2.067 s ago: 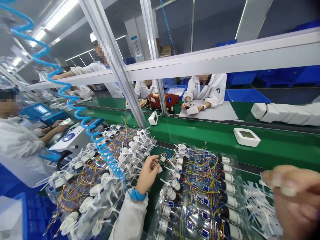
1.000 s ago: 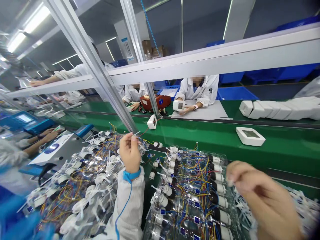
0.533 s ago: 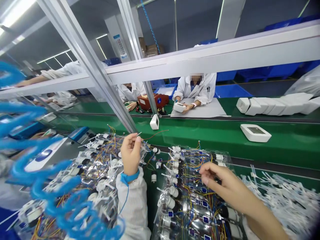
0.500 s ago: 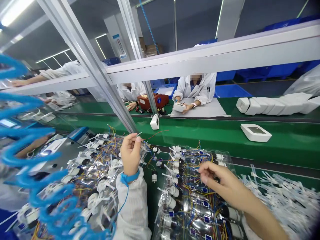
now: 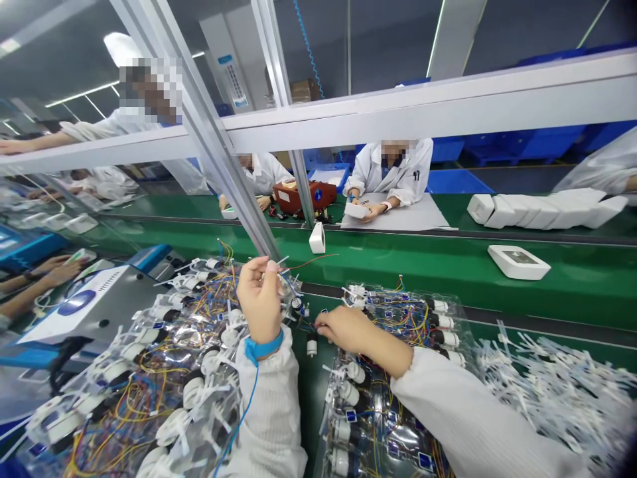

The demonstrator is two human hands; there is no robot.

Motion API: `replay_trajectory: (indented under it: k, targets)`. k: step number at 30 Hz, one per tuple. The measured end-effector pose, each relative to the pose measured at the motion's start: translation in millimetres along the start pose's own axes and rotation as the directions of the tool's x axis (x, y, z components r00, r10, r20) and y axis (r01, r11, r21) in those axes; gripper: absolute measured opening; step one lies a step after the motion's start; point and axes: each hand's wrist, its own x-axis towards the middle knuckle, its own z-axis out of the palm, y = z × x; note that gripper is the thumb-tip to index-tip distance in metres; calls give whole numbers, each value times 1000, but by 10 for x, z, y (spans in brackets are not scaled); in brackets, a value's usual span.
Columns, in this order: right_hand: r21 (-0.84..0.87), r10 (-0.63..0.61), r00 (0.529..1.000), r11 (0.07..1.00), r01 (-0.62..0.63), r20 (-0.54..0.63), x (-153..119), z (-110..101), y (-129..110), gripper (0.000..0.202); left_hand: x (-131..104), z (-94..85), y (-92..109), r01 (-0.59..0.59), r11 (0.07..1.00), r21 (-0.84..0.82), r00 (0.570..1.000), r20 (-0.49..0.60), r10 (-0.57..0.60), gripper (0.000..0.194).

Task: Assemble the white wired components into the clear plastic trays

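My left hand (image 5: 261, 292), with a blue strap at the wrist, is raised over the wired parts on the left. Its thumb and fingers pinch a thin pale strip (image 5: 283, 260); a thin red wire (image 5: 316, 259) extends to the right beside it. My right hand (image 5: 343, 330) reaches into the gap between the two groups of parts, fingertips together at thin wires of the small parts there. What it grips is too small to make out. A small black-and-white cylinder (image 5: 312, 344) lies just below its fingertips.
Wired parts in clear trays (image 5: 398, 398) lie right of the gap. Cable ties (image 5: 557, 392) are piled at the far right. A white device (image 5: 518, 261) sits on the green belt (image 5: 423, 262). A metal post (image 5: 213, 139) rises ahead. Other people work across the belt.
My right hand has moved left from above the right trays to the gap, and its fingers have closed. My left hand keeps its pinch. The view has shifted slightly; the white device appears farther right.
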Motion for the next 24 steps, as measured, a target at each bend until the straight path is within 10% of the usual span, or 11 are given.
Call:
replay_trajectory:
  k: [11, 17, 24]
  targets:
    - [466, 154, 988, 874, -138, 4, -221, -152, 3, 23, -28, -20, 133, -8, 997, -75, 996, -89, 1, 21]
    - [860, 188, 913, 312, -404, 361, -233, 65, -323, 23, -117, 22, 246, 4, 961, -276, 1000, -12, -7, 21]
    - [822, 92, 838, -277, -498, 538, -247, 147, -393, 59, -300, 94, 396, 260, 873, -412, 937, 328, -124, 22]
